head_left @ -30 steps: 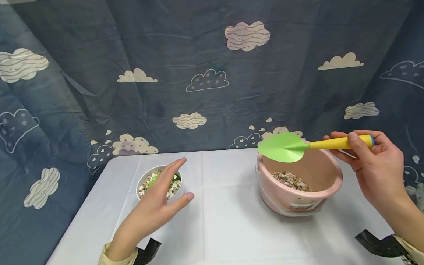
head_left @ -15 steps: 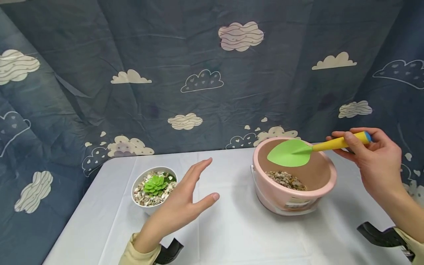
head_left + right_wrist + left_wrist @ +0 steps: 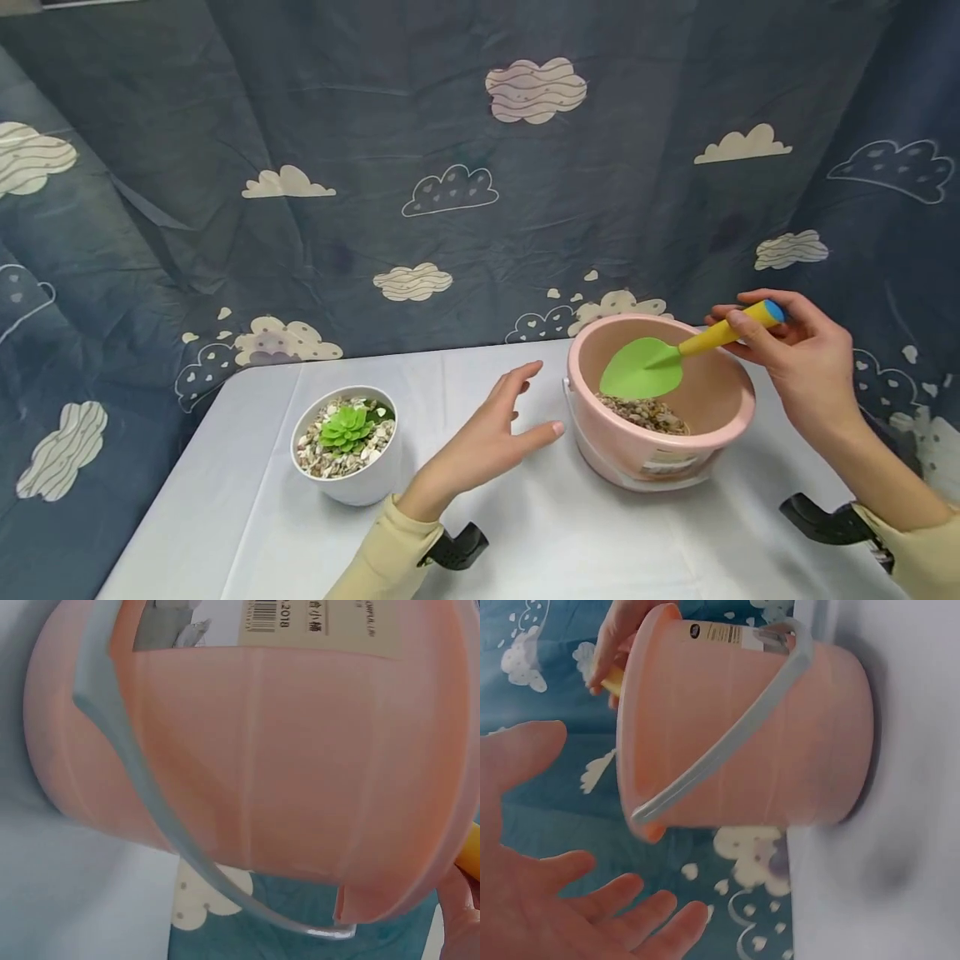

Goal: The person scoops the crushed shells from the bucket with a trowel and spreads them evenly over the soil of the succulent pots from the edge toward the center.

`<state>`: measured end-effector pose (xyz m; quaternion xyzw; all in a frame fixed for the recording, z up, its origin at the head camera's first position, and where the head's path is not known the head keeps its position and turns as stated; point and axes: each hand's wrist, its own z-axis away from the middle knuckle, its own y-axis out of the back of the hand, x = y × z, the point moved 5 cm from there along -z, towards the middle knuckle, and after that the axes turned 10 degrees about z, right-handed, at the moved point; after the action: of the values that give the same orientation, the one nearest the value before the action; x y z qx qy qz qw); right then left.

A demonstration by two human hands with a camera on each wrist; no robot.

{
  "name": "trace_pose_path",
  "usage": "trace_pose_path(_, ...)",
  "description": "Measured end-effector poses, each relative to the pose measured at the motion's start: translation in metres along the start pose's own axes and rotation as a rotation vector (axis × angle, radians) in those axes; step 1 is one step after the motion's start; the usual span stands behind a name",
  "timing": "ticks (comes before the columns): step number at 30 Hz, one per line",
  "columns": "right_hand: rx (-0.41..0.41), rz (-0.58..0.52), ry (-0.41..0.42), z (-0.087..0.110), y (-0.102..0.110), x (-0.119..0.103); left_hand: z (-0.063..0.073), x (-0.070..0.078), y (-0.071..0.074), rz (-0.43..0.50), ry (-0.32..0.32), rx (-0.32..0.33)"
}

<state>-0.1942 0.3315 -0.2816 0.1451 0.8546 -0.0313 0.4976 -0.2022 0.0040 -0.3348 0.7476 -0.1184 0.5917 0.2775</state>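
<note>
My right hand [image 3: 798, 358] grips the yellow handle of a small garden trowel [image 3: 641, 368] over the right side of a pink bucket [image 3: 611, 437]. The trowel's green blade slants down inside the bucket's mouth, its tip overlapping the pebbles [image 3: 652, 417] in the head view. In the right wrist view only part of that hand [image 3: 459, 911] shows, past the rim. My left hand [image 3: 487, 433] is held up just left of the bucket, holding nothing. Its fingers [image 3: 667, 930] are spread apart from the thumb, with a gap before the bucket wall in the left wrist view.
A white pot [image 3: 367, 483] with a green succulent [image 3: 347, 428] and pebbles stands left on the white-covered table [image 3: 517, 542]. The bucket's pale handle [image 3: 727, 742] hangs down along its side. A dark cloud-print curtain [image 3: 450, 108] stands behind.
My left hand has moved right, from over the succulent pot to beside the bucket. The trowel, level above the rim before, has tipped down, its blade lowered into the bucket's mouth.
</note>
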Motion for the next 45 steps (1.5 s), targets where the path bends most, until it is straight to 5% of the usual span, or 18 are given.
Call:
trace_pose_path(7,0.004,0.096,0.038,-0.005,-0.014,0.006,-0.028,0.0,-0.022,0.033,-0.017,-0.029)
trace_pose_path(13,-0.039,0.216,0.066,-0.013,-0.026,0.012,-0.043,-0.01,-0.035,0.073,0.03,-0.047)
trace_pose_path(23,-0.172,0.451,0.074,-0.022,-0.038,0.018,-0.069,-0.011,-0.039,0.242,0.065,-0.095)
trace_pose_path(33,-0.303,0.47,-0.097,-0.026,-0.041,0.028,-0.074,-0.02,-0.04,0.382,0.072,-0.09)
trace_pose_path(45,-0.504,0.506,-0.028,-0.024,-0.048,0.025,-0.072,-0.028,-0.048,0.401,0.052,-0.058)
